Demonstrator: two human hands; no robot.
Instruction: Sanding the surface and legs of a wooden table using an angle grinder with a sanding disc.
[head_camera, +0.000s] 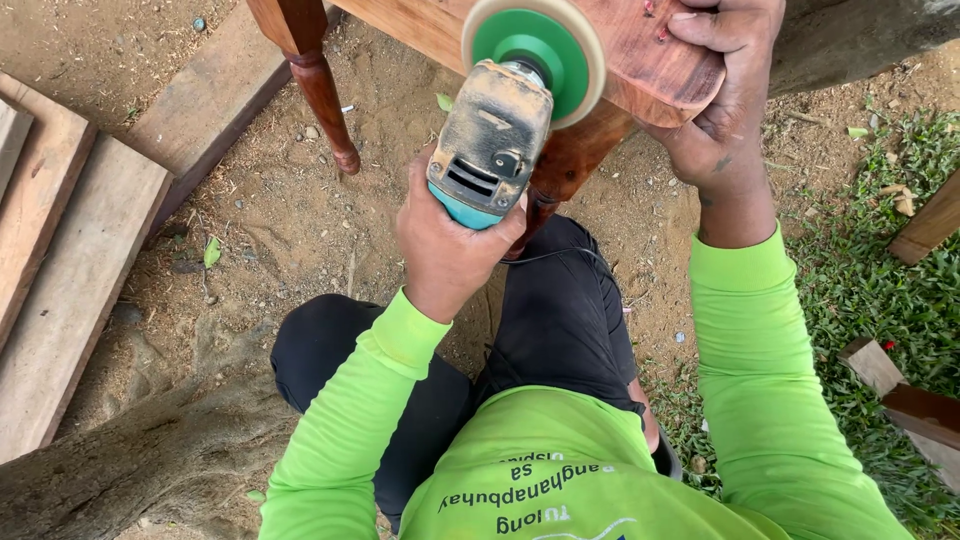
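My left hand (445, 245) grips the body of a dusty teal angle grinder (490, 140). Its green-backed sanding disc (535, 50) rests against the edge of a reddish-brown wooden furniture piece (650, 60) at the top of the view. My right hand (725, 110) clasps the rounded corner of that same piece, just right of the disc. A turned wooden leg (320, 85) hangs down at the upper left, and another leg (560, 170) sits behind the grinder. I wear lime-green sleeves and dark trousers.
Flat wooden planks (60, 250) lie on the dirt at the left. A thick tree root (130, 470) crosses the lower left. Grass (880, 280) with wood offcuts (900, 390) is at the right. A black cable (560, 255) runs over my knee.
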